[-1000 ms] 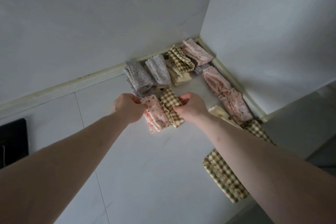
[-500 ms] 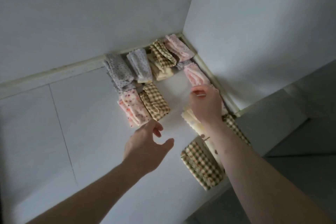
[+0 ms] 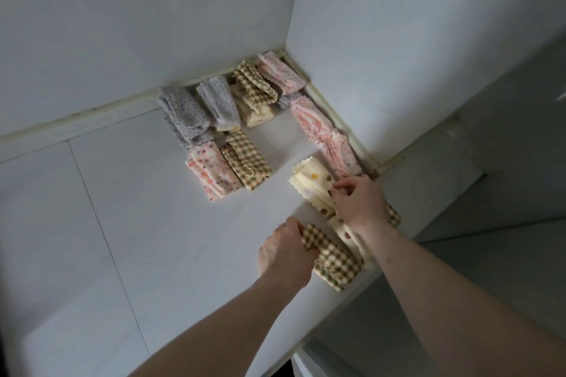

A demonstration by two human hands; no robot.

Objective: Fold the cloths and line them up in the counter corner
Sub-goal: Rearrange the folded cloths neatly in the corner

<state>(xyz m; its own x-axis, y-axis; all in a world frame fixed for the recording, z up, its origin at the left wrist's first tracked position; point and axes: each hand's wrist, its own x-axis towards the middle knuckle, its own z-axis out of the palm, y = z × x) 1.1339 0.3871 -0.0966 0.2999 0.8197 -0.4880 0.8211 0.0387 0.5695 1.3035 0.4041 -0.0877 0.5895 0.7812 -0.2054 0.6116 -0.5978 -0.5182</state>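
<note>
- Checked cloth (image 3: 332, 257), folded, lies at the bench (image 3: 122, 223) front edge, well short of the corner; I judge it light, soft and floppy, liable to unfold if lifted by one layer; best taken across the whole folded bundle, thumb under and fingers over, near the far end
- Left hand (image 3: 283, 254) has its fingers curled on that far end; grasping it, as far as I can see
- Cream dotted cloth (image 3: 315, 184) just beside it, scalloped edges loose, folds not tight; same limp handling expected; pinch through all layers
- Right hand (image 3: 361, 200) pinches the dotted cloth at its middle; fingertips partly hidden in the fabric
- Outward: pink cloths (image 3: 324, 138) along the right wall; grey, checked and pink ones in a row on the back wall; a pink-spotted and a checked pair in front of them
- Gap left in the row near the corner; my guess, these two go there
</note>
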